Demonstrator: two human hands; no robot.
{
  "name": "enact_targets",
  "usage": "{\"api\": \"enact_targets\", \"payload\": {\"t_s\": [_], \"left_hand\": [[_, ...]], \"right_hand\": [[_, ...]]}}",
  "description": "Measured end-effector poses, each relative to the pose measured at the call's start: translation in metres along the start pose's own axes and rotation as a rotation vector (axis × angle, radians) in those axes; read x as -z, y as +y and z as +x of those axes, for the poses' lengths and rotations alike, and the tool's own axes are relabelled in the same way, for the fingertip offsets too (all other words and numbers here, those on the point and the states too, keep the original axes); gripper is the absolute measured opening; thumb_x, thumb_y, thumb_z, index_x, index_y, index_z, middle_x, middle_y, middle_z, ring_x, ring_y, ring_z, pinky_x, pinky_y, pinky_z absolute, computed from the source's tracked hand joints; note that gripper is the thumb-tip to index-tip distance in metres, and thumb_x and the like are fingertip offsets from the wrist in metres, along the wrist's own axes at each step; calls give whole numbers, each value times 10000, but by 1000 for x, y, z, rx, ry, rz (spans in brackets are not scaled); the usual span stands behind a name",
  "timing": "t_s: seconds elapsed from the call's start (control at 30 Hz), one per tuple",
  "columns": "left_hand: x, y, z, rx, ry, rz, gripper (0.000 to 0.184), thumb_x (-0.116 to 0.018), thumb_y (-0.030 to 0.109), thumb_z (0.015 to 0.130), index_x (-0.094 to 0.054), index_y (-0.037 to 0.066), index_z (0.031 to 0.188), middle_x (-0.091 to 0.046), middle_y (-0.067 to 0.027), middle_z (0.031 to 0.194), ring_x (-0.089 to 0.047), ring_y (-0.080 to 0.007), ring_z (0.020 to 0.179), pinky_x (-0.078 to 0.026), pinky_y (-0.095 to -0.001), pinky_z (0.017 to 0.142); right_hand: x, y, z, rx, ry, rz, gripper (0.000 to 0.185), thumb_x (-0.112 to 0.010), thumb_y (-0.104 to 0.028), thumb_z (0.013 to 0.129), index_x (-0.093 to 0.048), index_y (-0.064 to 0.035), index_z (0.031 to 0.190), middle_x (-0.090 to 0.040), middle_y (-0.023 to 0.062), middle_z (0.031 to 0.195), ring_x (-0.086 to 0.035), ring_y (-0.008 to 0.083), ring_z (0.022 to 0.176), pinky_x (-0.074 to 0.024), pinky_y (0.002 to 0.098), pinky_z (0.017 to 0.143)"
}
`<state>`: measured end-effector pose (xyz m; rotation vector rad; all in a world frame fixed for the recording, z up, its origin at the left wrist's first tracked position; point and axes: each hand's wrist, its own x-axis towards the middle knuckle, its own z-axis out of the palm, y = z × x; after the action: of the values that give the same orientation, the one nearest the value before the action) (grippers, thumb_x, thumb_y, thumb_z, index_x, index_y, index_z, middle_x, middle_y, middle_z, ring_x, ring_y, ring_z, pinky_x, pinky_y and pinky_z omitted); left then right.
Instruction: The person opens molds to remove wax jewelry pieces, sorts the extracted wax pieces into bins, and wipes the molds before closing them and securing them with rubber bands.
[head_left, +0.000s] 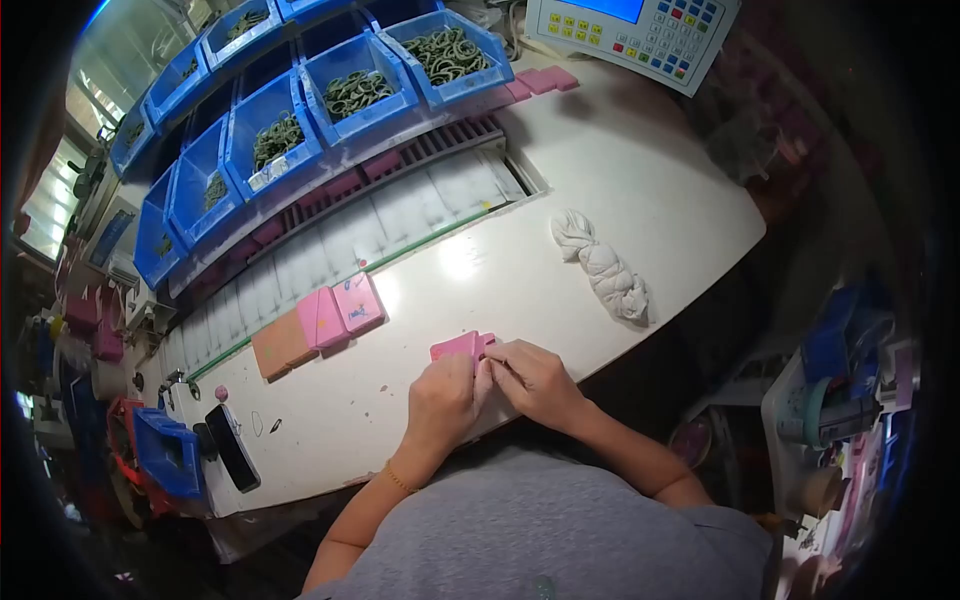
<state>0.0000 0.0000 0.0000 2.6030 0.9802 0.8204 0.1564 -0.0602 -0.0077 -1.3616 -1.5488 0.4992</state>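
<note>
Near the front edge of the white table, a pink block (pixel 456 347) lies at my fingertips. My left hand (pixel 441 397) is closed at the block's near side, its fingers bent together; what they grip is too small to make out. My right hand (pixel 537 382) is closed in a pinch beside it, touching the block's right end, and whatever is between its fingertips is hidden. The two hands nearly meet. To the left stand two pink blocks (pixel 358 303) and an orange-brown block (pixel 283 347) in a row.
Blue bins (pixel 272 140) of green rings stand at the back left, above a slatted recess. A knotted white cloth (pixel 606 272) lies to the right. A phone (pixel 232 447) stands at the left front. A keypad panel (pixel 630 35) is at the back.
</note>
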Motion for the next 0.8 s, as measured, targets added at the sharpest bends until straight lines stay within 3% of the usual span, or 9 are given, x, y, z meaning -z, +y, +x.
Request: {"api": "enact_targets", "payload": {"t_s": [0.07,0.1,0.17,0.4,0.43,0.5,0.7,0.8], "left_hand": [[3,0,-2,-1,11,-15,268,-672,207,925,-518,58,763,-536,-117,674,-568,-286,592,-459,-408,529],[-6,4,1,4,16,-31,268,-672,207,925,-518,58,763,-536,-117,674,-568,-286,592,-459,-408,529],[-3,3,3,37,33,-106,258,-649,188,938,-520,46,766,-521,-140,665,-571,-308,597,-451,-431,538],[12,2,-3,260,56,-379,302,-528,226,1029,-547,0,829,-556,-168,700,-577,-326,588,-447,-407,555],[11,1,-4,257,48,-377,302,-528,226,1029,-547,0,829,-556,-168,700,-577,-326,588,-447,-407,555],[8,0,-7,259,92,-400,355,-493,259,1044,-547,-2,809,-515,-143,628,-543,-242,532,-419,-363,519],[7,-1,-8,279,104,-387,385,-474,273,1052,-511,15,769,-519,-107,613,-512,-173,536,-411,-337,514],[5,-2,-12,336,127,-447,403,-464,290,1058,-503,19,764,-521,-75,613,-495,-141,551,-407,-320,518]], "right_hand": [[-5,-1,-2,15,55,-25,127,-655,-24,909,-653,-15,1035,-688,141,873,-678,258,742,-535,344,668],[2,5,-3,11,47,-40,127,-655,-24,909,-653,-15,1035,-688,141,873,-678,258,742,-535,344,668],[-2,3,0,-32,54,58,113,-631,-48,919,-620,-1,1021,-666,166,834,-660,343,723,-535,410,671],[-11,8,-4,-89,41,71,136,-609,-68,943,-586,-6,1062,-671,173,845,-683,334,752,-538,399,666],[-10,5,-3,-159,33,199,174,-609,-82,944,-569,-2,1092,-671,171,844,-680,323,748,-535,397,675],[-10,-3,2,-232,30,332,212,-609,-97,945,-552,2,1123,-671,169,842,-678,311,744,-533,395,685],[-18,-4,12,-301,-87,258,333,-615,-122,919,-509,29,1195,-685,158,799,-661,246,739,-512,370,710],[-26,3,10,-324,-71,429,337,-583,-87,907,-505,38,1210,-688,156,784,-651,226,728,-502,356,694]]}}
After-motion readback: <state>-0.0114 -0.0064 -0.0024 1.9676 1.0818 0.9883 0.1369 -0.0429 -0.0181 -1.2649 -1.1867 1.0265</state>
